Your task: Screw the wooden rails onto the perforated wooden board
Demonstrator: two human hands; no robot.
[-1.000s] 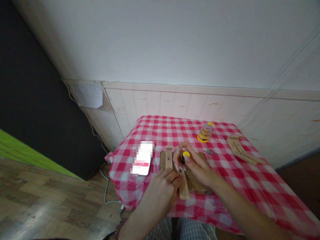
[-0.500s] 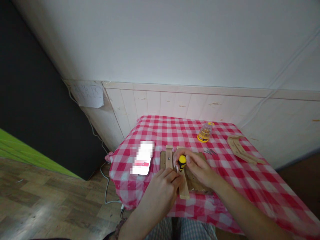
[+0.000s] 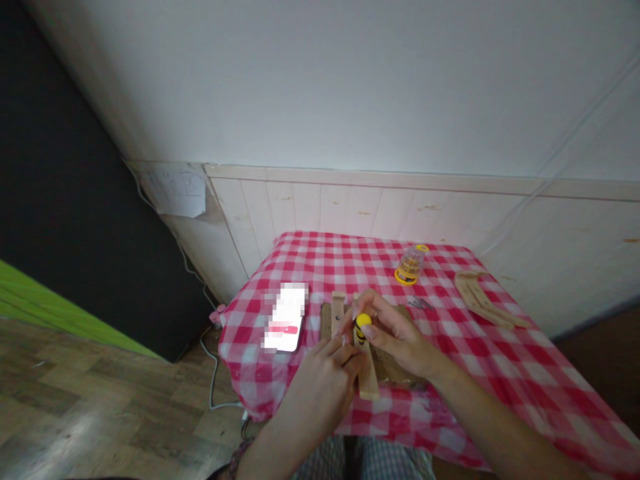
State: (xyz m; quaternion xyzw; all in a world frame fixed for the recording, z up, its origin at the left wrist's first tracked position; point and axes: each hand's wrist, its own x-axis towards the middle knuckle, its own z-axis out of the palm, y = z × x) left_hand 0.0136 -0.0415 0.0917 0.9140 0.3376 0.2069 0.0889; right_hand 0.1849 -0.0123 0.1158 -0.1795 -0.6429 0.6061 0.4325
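A short screwdriver with a yellow-and-black handle (image 3: 363,324) stands roughly upright over a pale wooden strip (image 3: 369,381). Its tip is hidden. My right hand (image 3: 400,337) is closed around the handle, thumb and fingers on its sides. Beside it, my left hand (image 3: 325,370) has its fingers curled against the strip, close below the handle; the fingertips are partly hidden. A second wooden strip (image 3: 338,304) with a dark screw head or hole lies just left. Both strips rest on a brown board (image 3: 403,370).
A phone (image 3: 287,320) with a lit screen lies left on the checked tablecloth (image 3: 335,257). Behind the board is a clear container with yellow ends (image 3: 411,265). Several screws (image 3: 421,304) lie right of the board. Farther right are curved wooden pieces (image 3: 483,300).
My right hand's fingers have shifted around the yellow handle, the thumb now lying across its near side. The left hand and the strips have hardly moved.
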